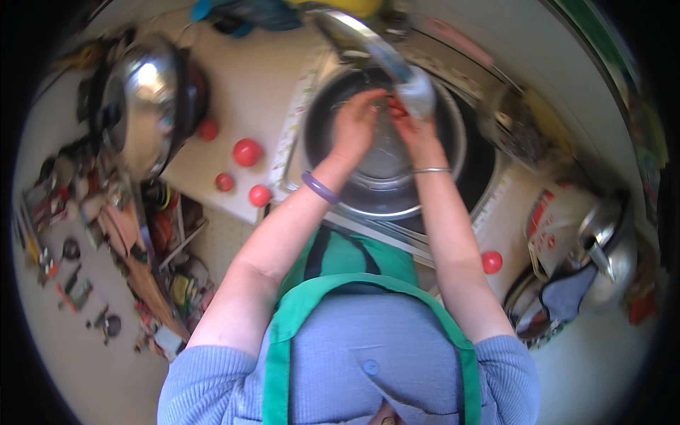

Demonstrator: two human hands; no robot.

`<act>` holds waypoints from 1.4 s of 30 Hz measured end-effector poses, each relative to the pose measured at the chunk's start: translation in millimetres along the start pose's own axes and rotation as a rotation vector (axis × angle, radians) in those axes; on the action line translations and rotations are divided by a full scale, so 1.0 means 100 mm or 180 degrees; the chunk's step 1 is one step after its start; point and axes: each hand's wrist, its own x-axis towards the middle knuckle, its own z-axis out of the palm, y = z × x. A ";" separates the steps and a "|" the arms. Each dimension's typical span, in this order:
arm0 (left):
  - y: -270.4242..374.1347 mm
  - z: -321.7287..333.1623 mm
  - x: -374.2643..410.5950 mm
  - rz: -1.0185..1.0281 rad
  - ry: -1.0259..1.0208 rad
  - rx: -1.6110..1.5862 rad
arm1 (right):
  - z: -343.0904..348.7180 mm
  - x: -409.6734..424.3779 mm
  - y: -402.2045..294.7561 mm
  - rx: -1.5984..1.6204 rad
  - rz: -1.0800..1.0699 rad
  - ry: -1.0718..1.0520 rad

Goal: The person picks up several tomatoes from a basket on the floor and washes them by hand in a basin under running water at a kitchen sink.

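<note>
A round metal basin (385,210) sits in the sink under the faucet (372,42), with some water in its bottom. Over the basin, my left hand (358,125) has its fingers curved toward the right one, and nothing shows in it. My right hand (419,138) is just below the faucet's pale spout end (417,93), which partly covers it. A red patch shows at its fingertips; blur hides whether that is a held thing or the fingers themselves. Red tomatoes lie on the left counter, among them a large one (247,152) and a smaller one (260,195).
Another tomato (492,262) lies on the right counter. A lidded metal pot (146,106) stands at the left. To the right are a metal kettle (608,260) and a white bag with red print (552,228). A pink-handled utensil (462,42) leans behind the sink.
</note>
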 end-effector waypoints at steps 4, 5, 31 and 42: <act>-0.28 -0.57 -0.31 0.0329 0.0455 0.0855 | 0.00 0.01 -0.10 -0.1223 0.0034 0.0117; -0.40 -0.78 -0.39 0.0438 0.0564 0.1132 | 0.04 -0.04 -0.15 -0.1331 0.0114 0.0054; -0.18 0.13 0.09 -0.2910 -0.1069 -0.3246 | -1.65 -2.44 -1.10 -0.6369 -0.1828 0.2407; -0.12 0.62 0.32 -0.3079 -0.1455 -0.3236 | -0.13 -1.10 -0.65 -0.4542 -0.2677 0.0543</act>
